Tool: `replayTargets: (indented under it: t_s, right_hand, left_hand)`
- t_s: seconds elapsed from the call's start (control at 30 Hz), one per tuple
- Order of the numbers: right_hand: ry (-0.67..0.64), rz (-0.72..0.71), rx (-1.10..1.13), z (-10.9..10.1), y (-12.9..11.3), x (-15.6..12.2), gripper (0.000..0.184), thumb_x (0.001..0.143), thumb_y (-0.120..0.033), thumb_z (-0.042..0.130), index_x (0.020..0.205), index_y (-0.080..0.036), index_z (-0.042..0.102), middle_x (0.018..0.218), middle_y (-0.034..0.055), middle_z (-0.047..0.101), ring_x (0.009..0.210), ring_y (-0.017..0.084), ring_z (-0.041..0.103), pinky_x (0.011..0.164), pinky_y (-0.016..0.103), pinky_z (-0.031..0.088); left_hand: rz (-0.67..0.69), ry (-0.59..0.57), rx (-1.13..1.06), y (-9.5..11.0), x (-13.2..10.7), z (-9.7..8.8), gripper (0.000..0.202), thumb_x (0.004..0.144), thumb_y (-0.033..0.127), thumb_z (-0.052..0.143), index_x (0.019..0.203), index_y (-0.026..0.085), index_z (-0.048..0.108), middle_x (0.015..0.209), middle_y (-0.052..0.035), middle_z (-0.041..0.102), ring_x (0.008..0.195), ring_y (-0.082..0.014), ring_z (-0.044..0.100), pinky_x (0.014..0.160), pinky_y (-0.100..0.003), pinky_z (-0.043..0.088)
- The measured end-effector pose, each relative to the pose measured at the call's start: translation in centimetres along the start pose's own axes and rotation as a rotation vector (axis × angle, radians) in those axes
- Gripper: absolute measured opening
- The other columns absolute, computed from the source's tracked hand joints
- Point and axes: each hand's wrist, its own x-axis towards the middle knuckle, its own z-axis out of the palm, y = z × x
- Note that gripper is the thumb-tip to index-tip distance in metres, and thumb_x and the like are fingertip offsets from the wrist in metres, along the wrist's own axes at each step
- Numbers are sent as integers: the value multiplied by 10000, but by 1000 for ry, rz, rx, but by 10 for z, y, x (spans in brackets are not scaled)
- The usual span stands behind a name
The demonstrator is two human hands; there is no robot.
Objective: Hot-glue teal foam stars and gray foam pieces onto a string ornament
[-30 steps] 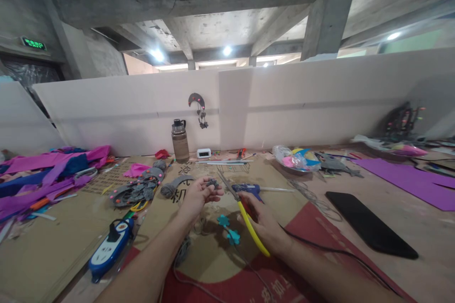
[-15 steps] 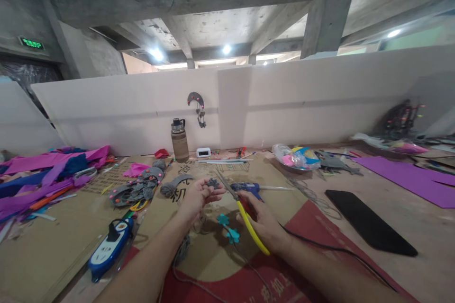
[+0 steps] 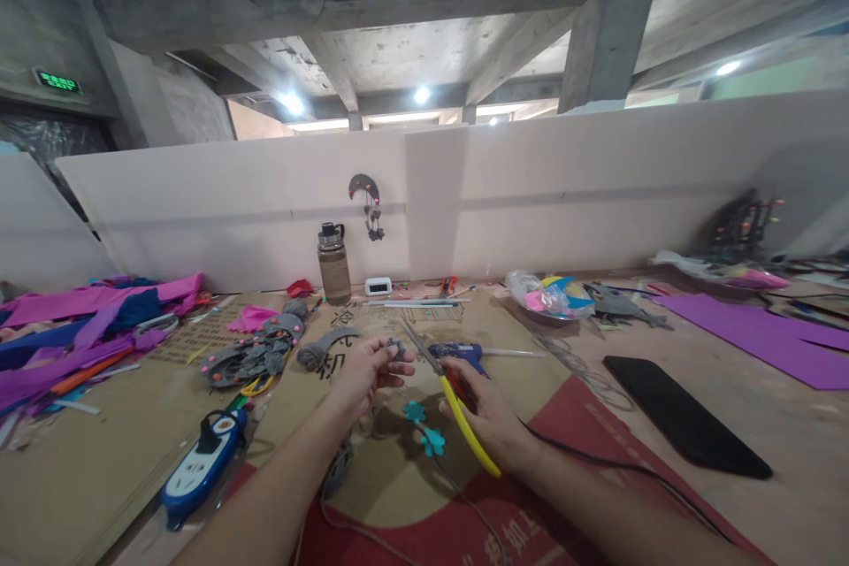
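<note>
My left hand [image 3: 363, 373] is closed in a pinch on a small grey felt flower [image 3: 396, 348], held just above the cardboard. My right hand [image 3: 489, 416] grips yellow-handled scissors [image 3: 457, 411]; their blades [image 3: 419, 347] point up-left toward the flower and nearly touch it. Two teal felt flowers [image 3: 424, 426] lie on the cardboard between my forearms. A blue glue gun [image 3: 459, 352] lies just beyond my right hand.
Grey felt crescents with beads [image 3: 256, 354] and a second pair of yellow scissors [image 3: 256, 386] lie at the left, a blue-white power strip [image 3: 199, 466] nearer me. A brown water bottle [image 3: 333, 263] stands at the white partition. Purple fabric [image 3: 80, 327] lies far left, a black tray [image 3: 686, 415] right.
My left hand and the grey flower shifted slightly down-left, closer to the scissor blades. The right hand stays nearly still.
</note>
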Motion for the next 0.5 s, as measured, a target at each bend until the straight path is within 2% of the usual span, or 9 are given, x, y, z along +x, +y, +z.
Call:
replayTargets:
  t_s: [0.1, 0.2, 0.3, 0.37, 0.5]
  right_hand:
    - [-4, -4, 35, 0, 1, 0, 454, 762, -366, 598, 1166, -200, 475, 1094, 58, 571, 996, 201, 531, 889, 317, 416]
    - [-8, -1, 35, 0, 0, 1, 450, 758, -354, 596, 1162, -195, 474, 1084, 57, 573, 994, 204, 531, 881, 316, 422]
    - [-3, 4, 21, -1, -1, 1, 452, 753, -356, 598, 1154, -185, 477, 1058, 60, 581, 975, 208, 536, 869, 322, 426]
    - [-9, 1, 36, -2, 0, 1, 452, 760, -371, 593, 1155, -185, 476, 1042, 59, 584, 956, 204, 544, 854, 320, 436]
    - [8, -22, 63, -5, 10, 1, 464, 762, -393, 594, 1167, -203, 474, 1072, 63, 577, 996, 212, 538, 881, 336, 432]
  left_hand:
    - [39, 22, 5, 0, 1, -2, 152, 730, 211, 647, 812, 117, 560, 903, -118, 675, 624, -134, 655, 429, -165, 453]
    - [92, 37, -57, -1, 3, -3, 112, 712, 143, 653, 794, 108, 585, 854, -106, 682, 701, -137, 658, 620, -208, 525]
    - [122, 32, -125, 1, 4, -2, 121, 684, 68, 635, 800, 96, 618, 832, -98, 687, 799, -155, 653, 806, -255, 509]
    - [146, 6, -161, 2, 4, -2, 109, 716, 120, 615, 817, 84, 637, 864, -106, 687, 825, -166, 647, 841, -277, 497]
    - [169, -33, -155, 4, 4, -6, 213, 770, 265, 594, 821, 67, 654, 918, -134, 684, 855, -180, 641, 854, -294, 487]
